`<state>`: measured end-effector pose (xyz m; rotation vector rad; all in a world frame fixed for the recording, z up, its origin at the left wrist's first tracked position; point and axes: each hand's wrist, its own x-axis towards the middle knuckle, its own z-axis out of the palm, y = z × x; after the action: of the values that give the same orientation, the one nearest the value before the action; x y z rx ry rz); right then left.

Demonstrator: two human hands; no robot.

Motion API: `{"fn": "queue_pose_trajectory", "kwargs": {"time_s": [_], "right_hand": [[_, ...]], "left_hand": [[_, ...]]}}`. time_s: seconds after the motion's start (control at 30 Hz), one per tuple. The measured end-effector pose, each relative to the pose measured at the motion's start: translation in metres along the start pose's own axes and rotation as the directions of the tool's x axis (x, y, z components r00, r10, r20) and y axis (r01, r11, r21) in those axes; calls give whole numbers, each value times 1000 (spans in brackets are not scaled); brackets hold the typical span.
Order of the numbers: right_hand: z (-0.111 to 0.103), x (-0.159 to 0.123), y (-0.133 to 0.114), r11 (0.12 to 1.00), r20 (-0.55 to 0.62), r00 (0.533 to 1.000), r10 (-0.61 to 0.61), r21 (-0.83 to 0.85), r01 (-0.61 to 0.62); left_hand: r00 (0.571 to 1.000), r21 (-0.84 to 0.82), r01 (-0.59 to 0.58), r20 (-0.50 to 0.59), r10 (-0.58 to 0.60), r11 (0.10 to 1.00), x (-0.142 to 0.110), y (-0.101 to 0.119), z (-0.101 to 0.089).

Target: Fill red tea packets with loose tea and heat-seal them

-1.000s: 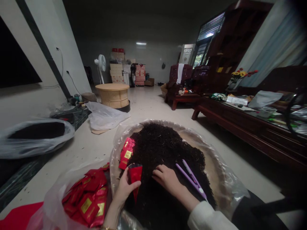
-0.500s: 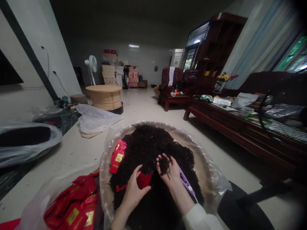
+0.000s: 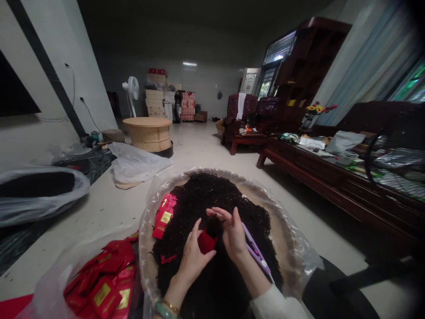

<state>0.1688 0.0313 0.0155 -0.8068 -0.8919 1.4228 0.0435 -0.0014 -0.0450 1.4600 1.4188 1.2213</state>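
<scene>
My left hand (image 3: pixel 195 251) holds a small red packet (image 3: pixel 207 241) upright between thumb and fingers, its mouth turned up. Cupped against that mouth is my right hand (image 3: pixel 232 232), with dark dried tea leaves (image 3: pixel 214 227) between its fingers and the packet. Both hands are above a big heap of the same dark leaves (image 3: pixel 212 190) in a round, plastic-lined basket (image 3: pixel 282 230). Beside my right wrist lies a purple clamp-like tool (image 3: pixel 257 254) with a cord. Flat red packets with gold labels (image 3: pixel 165 217) rest on the heap's left edge.
At lower left, a clear plastic bag (image 3: pixel 49 283) holds many red packets (image 3: pixel 99 288). Farther left is another bag of dark material (image 3: pixel 36 186). A round wooden table (image 3: pixel 148 133) and white fan (image 3: pixel 133 88) stand behind; a long dark wooden table (image 3: pixel 308 177) is at right.
My right hand has moved left and turned from palm-up to tilted over the packet's mouth, bringing its leaves there. My left hand and the packet have shifted slightly right.
</scene>
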Motion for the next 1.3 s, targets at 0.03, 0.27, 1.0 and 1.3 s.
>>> {"fn": "queue_pose_trajectory", "kwargs": {"time_s": [0.03, 0.27, 1.0, 1.3], "right_hand": [[1, -1, 0, 999, 35, 999, 1, -36, 0], [4, -4, 1, 979, 174, 982, -68, -180, 100], [-21, -9, 1, 436, 324, 937, -129, -830, 347], [-5, -19, -13, -98, 441, 888, 132, -886, 454]], "left_hand": [[1000, 2, -2, -6, 2, 1000, 0, -1, 0], [997, 37, -61, -42, 63, 997, 2, -9, -1], [969, 157, -201, -116, 220, 967, 0, -14, -7], [975, 146, -194, -79, 207, 970, -2, -18, -4]]}}
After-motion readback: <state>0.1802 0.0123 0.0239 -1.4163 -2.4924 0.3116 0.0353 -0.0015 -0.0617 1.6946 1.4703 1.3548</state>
